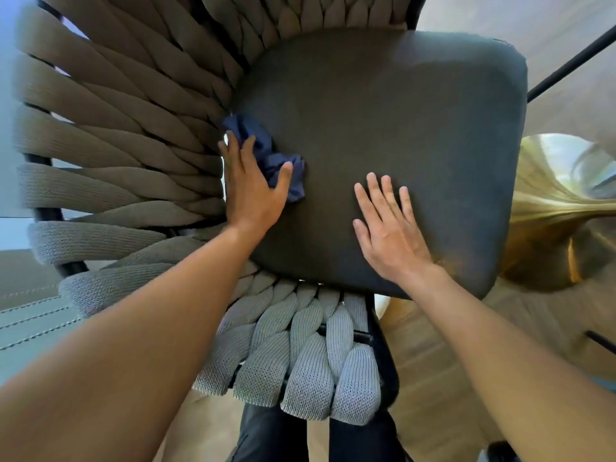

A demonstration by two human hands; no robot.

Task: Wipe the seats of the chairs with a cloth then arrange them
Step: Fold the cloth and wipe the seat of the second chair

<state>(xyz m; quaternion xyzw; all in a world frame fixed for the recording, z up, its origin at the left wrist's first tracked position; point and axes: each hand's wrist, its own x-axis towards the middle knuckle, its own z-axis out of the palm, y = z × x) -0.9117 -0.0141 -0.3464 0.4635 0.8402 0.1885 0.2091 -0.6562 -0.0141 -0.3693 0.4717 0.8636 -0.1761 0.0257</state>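
Head view, looking straight down. I am seeing the dark grey seat cushion (400,145) filling the middle of the frame; all positions here are given relative to it. The left hand (253,188) is pressing a crumpled dark blue cloth (270,155) onto the cushion's left edge, fingers laid over the cloth and thumb hooked round its right side, so the hand is gripping it. The cloth is lying where the cushion meets the woven rope backrest (116,128), which is curving round the cushion's left and near sides. The right hand (386,228) is resting flat on the cushion's lower middle, fingers spread wide, holding nothing. Beyond the cushion's right edge a brass-coloured curved object (550,208) is showing; I cannot tell what it is.
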